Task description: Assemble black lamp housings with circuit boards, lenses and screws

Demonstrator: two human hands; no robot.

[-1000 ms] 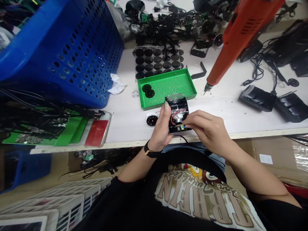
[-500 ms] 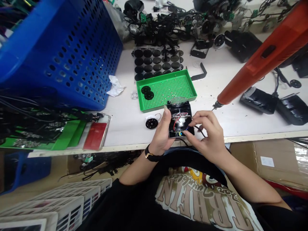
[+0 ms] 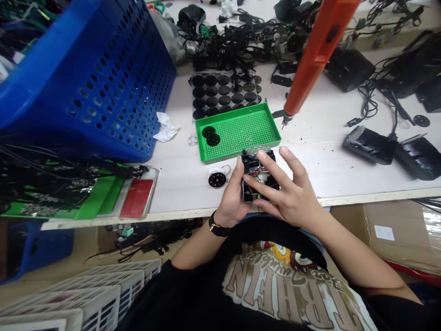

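Note:
My left hand (image 3: 232, 200) is closed around the left side of an open black plastic housing (image 3: 246, 195), its thumb along the edge. Red wires and a pale part show inside the housing, and a clear disc sits at its far end. My right hand (image 3: 292, 197) lies over the housing with fingers spread, touching it and hiding much of the inside. Just left of the housing, a small round speaker-like part (image 3: 217, 179) with thin wires rests on the table. Beyond it is a green perforated tray (image 3: 237, 156) holding two black discs (image 3: 211, 136) and scattered small screws.
An orange electric screwdriver (image 3: 315, 55) hangs tip down above the table, right of the tray. A blue basket (image 3: 113, 82) stands at left. Behind the tray lie a sheet of black ovals (image 3: 223, 89) and tangled cables (image 3: 237, 39). Black housings (image 3: 370, 145) lie at right.
My right hand has gone from pinching inside the housing to spreading its fingers across it. The orange screwdriver has swung left and away. The housing has shifted slightly nearer.

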